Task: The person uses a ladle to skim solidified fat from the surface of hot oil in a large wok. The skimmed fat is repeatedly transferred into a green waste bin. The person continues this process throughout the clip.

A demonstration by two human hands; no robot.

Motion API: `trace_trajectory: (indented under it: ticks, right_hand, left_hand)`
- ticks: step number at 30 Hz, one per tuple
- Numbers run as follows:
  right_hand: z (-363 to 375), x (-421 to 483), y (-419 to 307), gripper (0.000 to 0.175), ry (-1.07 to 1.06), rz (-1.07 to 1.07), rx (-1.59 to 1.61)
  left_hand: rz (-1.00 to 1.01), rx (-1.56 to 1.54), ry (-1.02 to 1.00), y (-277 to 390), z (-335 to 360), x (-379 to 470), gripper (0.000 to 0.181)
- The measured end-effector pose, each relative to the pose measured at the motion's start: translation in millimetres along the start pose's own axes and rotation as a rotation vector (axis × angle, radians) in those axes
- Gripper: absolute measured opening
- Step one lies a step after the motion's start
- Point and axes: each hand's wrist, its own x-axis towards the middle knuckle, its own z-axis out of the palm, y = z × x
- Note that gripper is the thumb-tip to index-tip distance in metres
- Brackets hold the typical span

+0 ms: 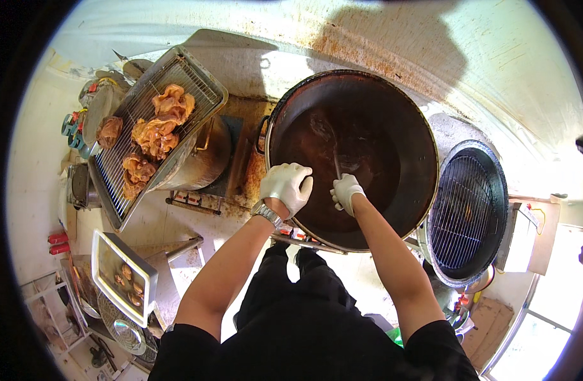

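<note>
A large round metal pot (417, 143) holds dark brown liquid (367, 166). My right hand (347, 193), in a pale glove, grips the handle of a metal utensil (337, 162) over the pot; its far end dips into the liquid, so its kind cannot be told. My left hand (287, 188), gloved and with a metal wristwatch (267, 214) at the wrist, is at the pot's near-left rim. Its fingers are curled, with nothing visible in them.
At left, a tray with a wire rack (205, 90) bearing cooked meat pieces (155, 135) rests over a metal pot (210, 157). Lower left is a white tub (150, 285) with pieces in liquid. At right stands an oval dark pan (498, 209) with a wire grate (463, 214).
</note>
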Motion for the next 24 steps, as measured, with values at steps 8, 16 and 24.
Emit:
trace_trajectory:
  ticks: [8, 16, 24]
  right_hand:
    - [6, -53, 31, 0.012, -0.227, 0.081, 0.283]
    - [-24, -124, 55, 0.016, -0.384, 0.093, 0.487]
    - [-50, -153, 94, 0.041, -0.538, 0.078, 0.691]
  left_hand:
    - [-0.013, 0.037, -0.054, 2, -3, 1, 0.019]
    - [0.078, 0.061, 0.043, -5, 6, -1, 0.010]
    - [0.087, 0.072, 0.051, -7, 9, -1, 0.012]
